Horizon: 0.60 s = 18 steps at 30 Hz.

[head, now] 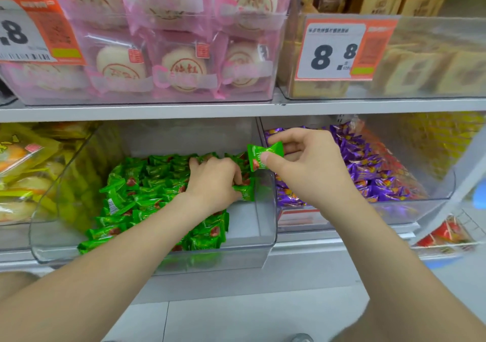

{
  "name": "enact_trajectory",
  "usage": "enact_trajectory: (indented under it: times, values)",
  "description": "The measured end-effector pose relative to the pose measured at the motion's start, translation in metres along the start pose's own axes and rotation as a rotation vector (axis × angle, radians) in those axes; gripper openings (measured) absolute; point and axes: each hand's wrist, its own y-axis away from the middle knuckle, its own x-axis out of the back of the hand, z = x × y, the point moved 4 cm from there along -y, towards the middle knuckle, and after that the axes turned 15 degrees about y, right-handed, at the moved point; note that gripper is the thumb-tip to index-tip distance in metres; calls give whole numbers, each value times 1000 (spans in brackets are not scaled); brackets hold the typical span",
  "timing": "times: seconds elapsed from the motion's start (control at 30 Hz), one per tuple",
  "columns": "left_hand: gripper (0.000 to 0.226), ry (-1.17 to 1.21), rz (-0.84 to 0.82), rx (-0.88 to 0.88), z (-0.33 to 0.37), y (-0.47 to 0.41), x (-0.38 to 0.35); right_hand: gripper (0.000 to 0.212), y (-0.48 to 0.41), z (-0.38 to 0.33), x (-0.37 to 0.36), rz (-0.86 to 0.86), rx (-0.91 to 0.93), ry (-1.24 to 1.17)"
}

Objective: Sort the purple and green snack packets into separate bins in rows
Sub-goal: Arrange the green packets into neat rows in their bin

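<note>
Two bare forearms reach in from the near edge toward a shop shelf [157, 111], where sorting is under way. On the right, the right hand [310, 168] has its grip pinched narrow on a single green packet [265, 156], held by thumb and fingertips above the wall dividing the two clear bins. The left hand [213, 181] lies knuckles-up in the green bin [247, 223], fingers curled down into the green packets [147, 184]; whether its grip actually holds any cannot be told.

The risk looks plain: the raised packet is caught only by its edge, and glossy wrap can slip. A drop from that spot could land it back among the purple packets [368, 168] in the purple bin [444, 192] on the right, or in the seam between the bins. The left hand's push could also ruffle the rows already laid, and the near-left heap sits close to the front wall, where a shove might tip packets out.

By count: two hands, two task bins, one packet aloft. Green and purple packets each run to dozens, too many and too overlapped to count exactly. No purple packet shows in the green bin. Two price tags [334, 50] hang on the shelf above.
</note>
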Motion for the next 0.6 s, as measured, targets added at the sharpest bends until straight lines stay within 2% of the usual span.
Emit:
enact_trajectory:
  times: [0.3,0.43,0.53,0.6]
  values:
    - [32,15,39,-21,-4,1,2,21,0,-3,-1,-8,34,60]
    - [42,69,38,-36,-6,6,10,29,-1,-3,-5,-39,24,38]
    - [59,301,43,-97,-6,15,28,24,-2,-5,-6,-48,44,80]
    - [53,558,16,-196,-1,25,45,19,0,-8,-6,-67,81,134]
